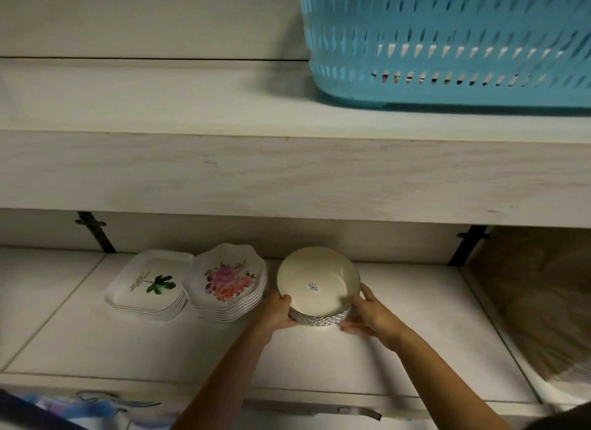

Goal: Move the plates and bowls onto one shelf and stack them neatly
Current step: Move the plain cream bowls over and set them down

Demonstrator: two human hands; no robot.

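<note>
Head view, downward, near lower shelf (415, 317)

Home storage: pale wooden shelves (287, 180), stacked plates (224, 282), blue laundry basket (447, 39).
</note>
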